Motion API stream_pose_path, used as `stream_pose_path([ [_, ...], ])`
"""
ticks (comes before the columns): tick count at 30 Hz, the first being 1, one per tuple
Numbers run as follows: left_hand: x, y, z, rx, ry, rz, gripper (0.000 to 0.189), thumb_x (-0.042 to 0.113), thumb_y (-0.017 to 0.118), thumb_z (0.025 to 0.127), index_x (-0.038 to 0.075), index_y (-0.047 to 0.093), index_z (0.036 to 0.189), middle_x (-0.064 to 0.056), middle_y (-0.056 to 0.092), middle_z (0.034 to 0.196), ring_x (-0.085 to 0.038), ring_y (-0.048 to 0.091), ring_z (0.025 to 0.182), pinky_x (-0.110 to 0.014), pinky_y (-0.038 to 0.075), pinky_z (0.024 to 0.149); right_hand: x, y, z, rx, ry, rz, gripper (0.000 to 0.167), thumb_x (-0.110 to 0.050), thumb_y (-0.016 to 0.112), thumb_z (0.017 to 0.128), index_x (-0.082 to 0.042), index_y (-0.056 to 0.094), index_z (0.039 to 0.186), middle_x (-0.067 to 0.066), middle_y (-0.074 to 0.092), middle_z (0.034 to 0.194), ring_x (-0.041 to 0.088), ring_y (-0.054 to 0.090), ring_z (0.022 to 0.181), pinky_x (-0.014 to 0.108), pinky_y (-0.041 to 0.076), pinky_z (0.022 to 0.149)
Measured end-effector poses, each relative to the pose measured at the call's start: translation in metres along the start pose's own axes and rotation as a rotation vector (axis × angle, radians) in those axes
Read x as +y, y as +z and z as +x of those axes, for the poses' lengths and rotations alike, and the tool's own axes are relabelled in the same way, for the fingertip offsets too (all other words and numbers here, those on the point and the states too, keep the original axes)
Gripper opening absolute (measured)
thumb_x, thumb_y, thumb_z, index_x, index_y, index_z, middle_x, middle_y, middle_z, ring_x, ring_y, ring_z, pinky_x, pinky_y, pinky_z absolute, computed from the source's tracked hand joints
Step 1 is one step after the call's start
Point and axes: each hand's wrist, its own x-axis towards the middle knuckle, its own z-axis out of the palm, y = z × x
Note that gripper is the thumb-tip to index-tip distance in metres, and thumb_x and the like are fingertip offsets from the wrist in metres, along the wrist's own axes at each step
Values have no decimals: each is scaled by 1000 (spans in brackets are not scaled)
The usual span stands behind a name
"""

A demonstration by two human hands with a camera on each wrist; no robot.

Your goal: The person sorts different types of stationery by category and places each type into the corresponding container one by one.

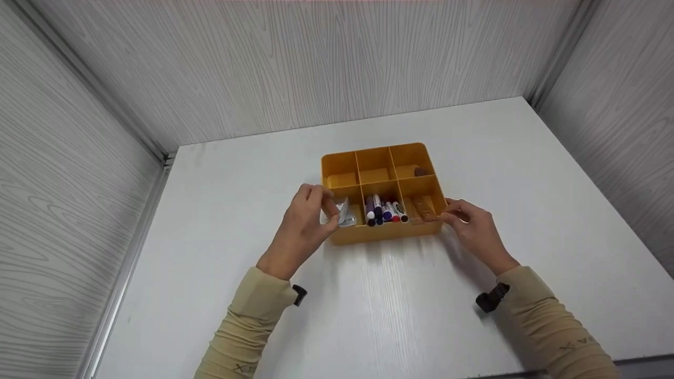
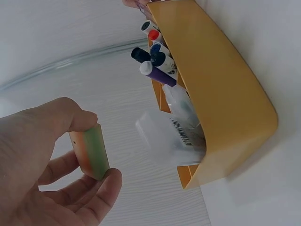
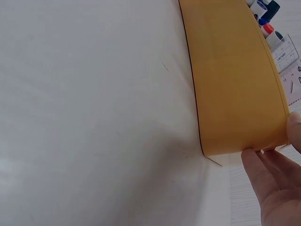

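Note:
A yellow organizer box (image 1: 387,233) with several compartments stands on the table. My left hand (image 1: 301,226) is over its front left corner and pinches a small green-and-orange block (image 2: 90,151) between thumb and fingers. Beside that hand, clear plastic packets (image 2: 170,141), one with a barcode, stick out of the front left compartment. My right hand (image 1: 475,231) grips the box's front right edge, thumb at the rim and fingers against the outer side. Markers (image 1: 387,209) fill the front middle compartment, and clear rulers (image 3: 288,66) stand in the front right one.
A small dark object (image 1: 419,171) lies in the back right compartment. The white table (image 1: 237,184) is bordered by grey wood-grain panels (image 1: 295,63) at the back and on both sides. Black straps circle both wrists.

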Motion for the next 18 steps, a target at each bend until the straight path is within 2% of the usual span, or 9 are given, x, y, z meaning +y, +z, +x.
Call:
stream_pose_path([
  [12, 12, -3, 34, -31, 38, 25, 29, 6, 71, 88, -1, 59, 114, -11, 57, 104, -20, 55, 93, -24, 54, 83, 1, 0, 0, 14, -33, 10, 22, -28, 68, 92, -8, 67, 101, 15, 67, 128, 30, 62, 122, 25, 52, 95],
  [15, 15, -2, 44, -26, 43, 17, 26, 6, 70, 89, 0, 61, 113, -13, 58, 108, -23, 55, 94, -27, 53, 83, 1, 0, 0, 13, -32, 7, 22, -27, 69, 92, -8, 67, 101, 13, 69, 124, 28, 61, 124, 28, 51, 96],
  [18, 18, -1, 53, -18, 48, 21, 22, 7, 70, 89, 1, 62, 109, -14, 60, 112, -25, 56, 99, -30, 53, 88, 1, 0, 1, 9, -32, 1, 21, -26, 68, 92, -7, 66, 101, 13, 69, 123, 29, 60, 126, 34, 51, 97],
])
